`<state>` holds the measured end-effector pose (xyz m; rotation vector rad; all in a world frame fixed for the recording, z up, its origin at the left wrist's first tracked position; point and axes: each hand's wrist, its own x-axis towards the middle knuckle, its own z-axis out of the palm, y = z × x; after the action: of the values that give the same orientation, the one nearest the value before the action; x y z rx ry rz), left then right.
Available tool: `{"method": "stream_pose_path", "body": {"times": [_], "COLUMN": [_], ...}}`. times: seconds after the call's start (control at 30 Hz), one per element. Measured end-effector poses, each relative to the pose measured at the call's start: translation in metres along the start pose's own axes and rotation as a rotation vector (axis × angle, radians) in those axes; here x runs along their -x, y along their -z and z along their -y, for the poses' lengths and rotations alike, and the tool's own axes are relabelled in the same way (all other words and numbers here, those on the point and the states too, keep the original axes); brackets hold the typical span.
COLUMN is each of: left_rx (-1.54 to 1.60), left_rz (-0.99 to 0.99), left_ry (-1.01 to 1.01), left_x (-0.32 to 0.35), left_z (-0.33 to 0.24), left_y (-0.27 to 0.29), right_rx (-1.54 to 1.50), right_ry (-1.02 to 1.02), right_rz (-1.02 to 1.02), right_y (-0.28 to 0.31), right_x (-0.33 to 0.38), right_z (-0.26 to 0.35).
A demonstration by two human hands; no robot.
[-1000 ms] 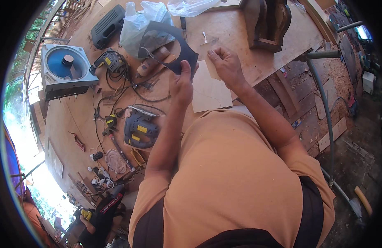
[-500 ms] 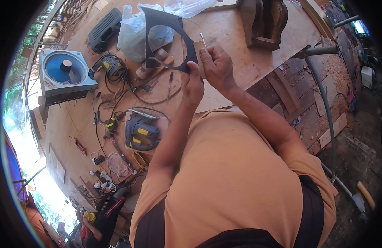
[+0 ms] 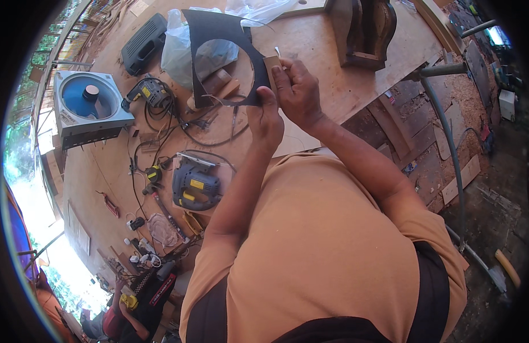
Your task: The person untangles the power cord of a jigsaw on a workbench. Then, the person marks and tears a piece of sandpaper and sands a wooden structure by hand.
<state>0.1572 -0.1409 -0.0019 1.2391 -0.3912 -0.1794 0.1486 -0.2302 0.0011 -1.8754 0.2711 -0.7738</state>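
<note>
Holding a dark flat panel [image 3: 218,34] with a large round hole cut through it, both hands meet above the wooden worktop [image 3: 333,46]. The left hand [image 3: 266,123] grips the panel's lower right edge, its fingers clamped on the thin rim beside the hole. The right hand [image 3: 298,91] sits just beside it, touching the same edge, with its fingers closed around a small light-coloured block [image 3: 272,66] pressed against the panel's right side. The panel is raised off the worktop and tilted, so that pieces of wood and a clear plastic bag [image 3: 178,48] show through and behind its hole.

On the worktop to the left lies a square grey frame with a blue speaker cone [image 3: 87,103] inside it. Near it rests a yellow and black power drill [image 3: 150,91], with black cables looping across the boards. Closer to the person's body stands a blue and yellow jigsaw [image 3: 194,186]. A dark ribbed case [image 3: 144,43] lies at the far left edge, and a carved dark wooden piece [image 3: 361,28] stands at the far right of the worktop.
</note>
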Motion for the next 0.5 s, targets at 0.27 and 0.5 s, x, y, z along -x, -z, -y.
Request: {"method": "stream_pose_path", "body": {"times": [0.27, 0.5], "left_rx": [-0.156, -0.272], "left_rz": [0.014, 0.018], "left_ry": [-0.030, 0.013], "left_x": [0.007, 0.014], "left_z": [-0.012, -0.008], "left_y": [-0.005, 0.003], "right_rx": [-0.021, -0.008], "right_ry": [-0.072, -0.004], "right_rz": [-0.018, 0.019], "right_y": [0.003, 0.007], "right_x": [-0.005, -0.007], "right_z": [0.008, 0.011]}}
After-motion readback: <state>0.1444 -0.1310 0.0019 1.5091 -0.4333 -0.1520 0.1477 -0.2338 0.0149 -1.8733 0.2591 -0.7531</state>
